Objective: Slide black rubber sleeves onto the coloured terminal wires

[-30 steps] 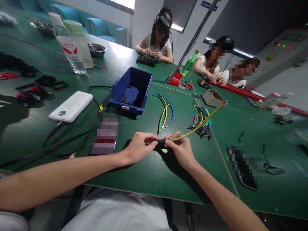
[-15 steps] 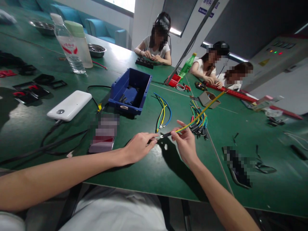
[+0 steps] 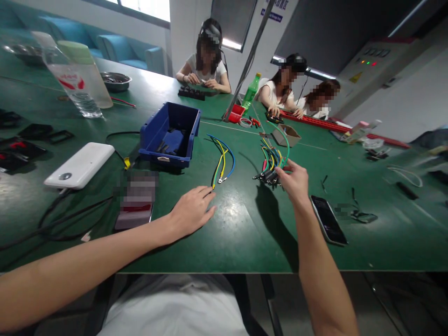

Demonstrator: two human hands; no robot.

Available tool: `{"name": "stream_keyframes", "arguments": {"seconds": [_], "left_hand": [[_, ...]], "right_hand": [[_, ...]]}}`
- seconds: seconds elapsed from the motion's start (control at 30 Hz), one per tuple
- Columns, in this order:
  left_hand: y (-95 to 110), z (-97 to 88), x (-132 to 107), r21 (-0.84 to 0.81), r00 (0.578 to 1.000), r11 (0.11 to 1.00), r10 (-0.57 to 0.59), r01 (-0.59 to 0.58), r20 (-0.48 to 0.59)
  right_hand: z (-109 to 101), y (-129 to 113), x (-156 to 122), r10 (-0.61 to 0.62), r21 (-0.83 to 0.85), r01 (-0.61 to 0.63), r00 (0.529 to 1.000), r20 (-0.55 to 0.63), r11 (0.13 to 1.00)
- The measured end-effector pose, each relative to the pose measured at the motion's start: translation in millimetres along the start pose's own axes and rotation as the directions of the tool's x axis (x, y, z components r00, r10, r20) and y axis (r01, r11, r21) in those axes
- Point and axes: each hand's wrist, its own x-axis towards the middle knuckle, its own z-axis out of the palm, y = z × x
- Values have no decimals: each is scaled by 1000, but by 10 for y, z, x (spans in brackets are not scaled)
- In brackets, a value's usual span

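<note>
My left hand point(image 3: 191, 211) lies flat on the green table point(image 3: 238, 233) with its fingers stretched out and nothing in it. Its fingertips are close to the ends of a small set of blue, yellow and green wires point(image 3: 221, 161). My right hand point(image 3: 296, 179) is further right, its fingers pinched at a bundle of coloured wires with black sleeved ends point(image 3: 268, 170). A green wire point(image 3: 287, 144) arcs up and back from that pinch.
A blue bin point(image 3: 170, 135) with dark parts stands behind my left hand. A white power bank point(image 3: 80, 164) and black cables lie at the left, a phone point(image 3: 329, 219) at the right. Water bottles point(image 3: 72, 77) stand far left. Three people work at the far edge.
My hands have parted. The right hand carried the wire to the right, to the coloured bundle. The left hand let go of it and settled flat on the table. The view turned right.
</note>
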Motion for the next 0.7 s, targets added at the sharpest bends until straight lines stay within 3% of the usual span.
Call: {"name": "stream_keyframes", "arguments": {"seconds": [0.23, 0.4, 0.7], "left_hand": [[14, -215, -10, 0, 999, 1000, 16, -16, -47], [-17, -301, -26, -24, 985, 999, 18, -22, -174], [-74, -379, -11, 86, 881, 988, 153, -128, -448]], "right_hand": [[4, 140, 54, 94, -161, -92, 996, 1, 983], [74, 131, 16, 89, -196, -98, 995, -52, 976], [110, 121, -18, 19, -303, -49, 995, -100, 952]]}}
